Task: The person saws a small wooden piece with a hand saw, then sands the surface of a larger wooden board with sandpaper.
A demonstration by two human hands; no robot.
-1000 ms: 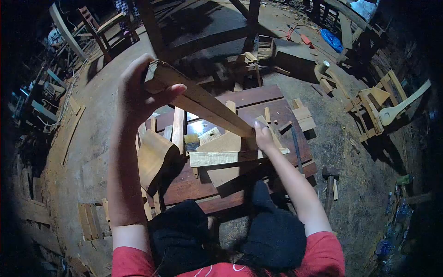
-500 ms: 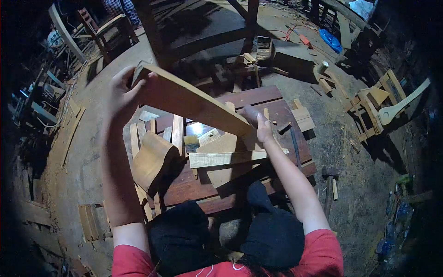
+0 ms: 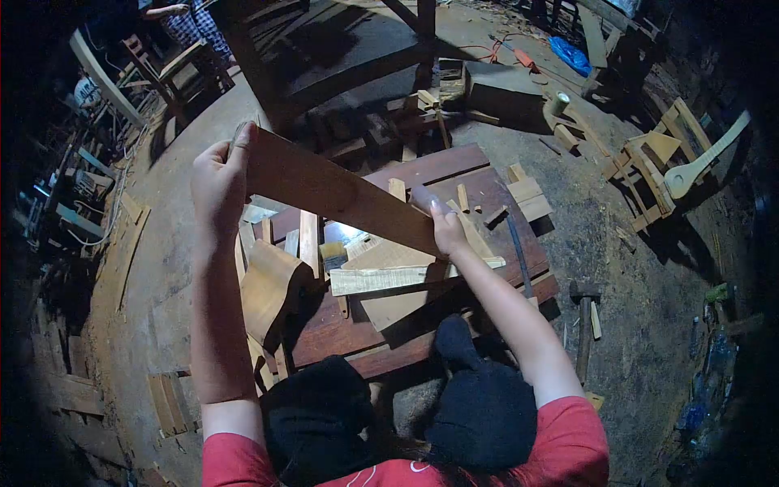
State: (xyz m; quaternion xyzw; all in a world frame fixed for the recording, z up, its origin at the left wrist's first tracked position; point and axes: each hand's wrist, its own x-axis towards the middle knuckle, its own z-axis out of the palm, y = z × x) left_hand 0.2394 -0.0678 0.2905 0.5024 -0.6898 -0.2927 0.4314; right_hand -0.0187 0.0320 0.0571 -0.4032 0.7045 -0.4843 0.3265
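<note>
A flat wooden board [image 3: 337, 192] is held up slantwise above the low table, its left end higher than its right. My left hand [image 3: 221, 180] grips the upper left end, thumb on the near face. At the lower right end, my right hand [image 3: 445, 226] is closed round the board. Beneath it, a pale wood strip [image 3: 381, 281] lies across a flat tan piece [image 3: 398, 312] on the reddish wooden table [image 3: 324, 334]. A curved wooden block [image 3: 268, 284] stands left of these, below my left hand.
A hammer [image 3: 584, 325] is on the floor to the right, near a wooden frame [image 3: 649, 174] with a pale guitar-neck-shaped piece [image 3: 706, 166] on it. A dark bar [image 3: 519, 256] lies along the table's right side. Another person [image 3: 199, 28] is at the back left, beside a chair [image 3: 174, 73].
The board has turned so its broad face shows more and its top edge less. Both hands keep hold of it; my right hand has moved slightly left.
</note>
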